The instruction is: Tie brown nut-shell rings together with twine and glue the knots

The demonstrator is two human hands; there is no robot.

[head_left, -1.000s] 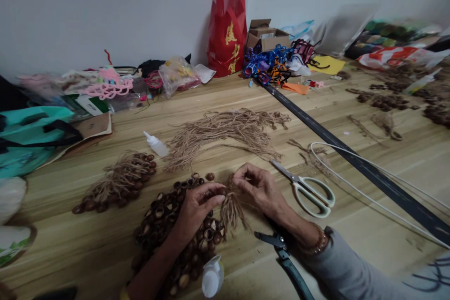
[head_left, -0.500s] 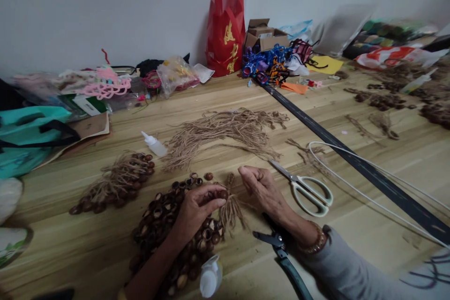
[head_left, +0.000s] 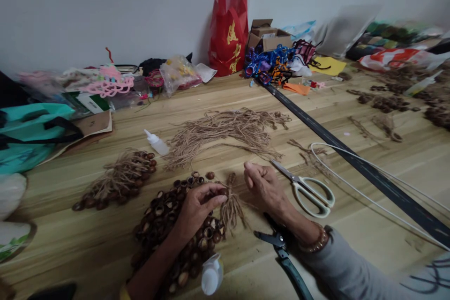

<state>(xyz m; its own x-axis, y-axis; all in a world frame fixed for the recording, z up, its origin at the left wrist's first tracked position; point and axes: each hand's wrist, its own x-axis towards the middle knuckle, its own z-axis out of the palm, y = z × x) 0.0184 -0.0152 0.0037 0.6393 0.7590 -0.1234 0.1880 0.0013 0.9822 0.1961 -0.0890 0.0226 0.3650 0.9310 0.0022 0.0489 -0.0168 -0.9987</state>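
On the wooden work surface (head_left: pixel 80 243), in the head view, what does the left hand (head_left: pixel 197 211) do?

— It curls almost closed above the heap of brown nut shells (head_left: pixel 176 239). Its fingers (head_left: pixel 211 199) seem to pinch one nut shell (head_left: pixel 221 192), which is partly hidden.

— And the right hand (head_left: pixel 265 190)?

— Its fingertips (head_left: pixel 248 166) bunch together above the wood, with no wide opening. I cannot tell if they hold something small.

— Where is the knotted twine tassel (head_left: pixel 231 211)?

— It lies between the two hands, at the right edge of the heap.

— What is near them?

— White-handled scissors (head_left: pixel 311 194) lie right of the right hand, and pliers (head_left: pixel 281 243) lie just below its wrist. Farther ahead are a white squeeze bottle (head_left: pixel 156 144) and loose twine strands (head_left: pixel 221 136).
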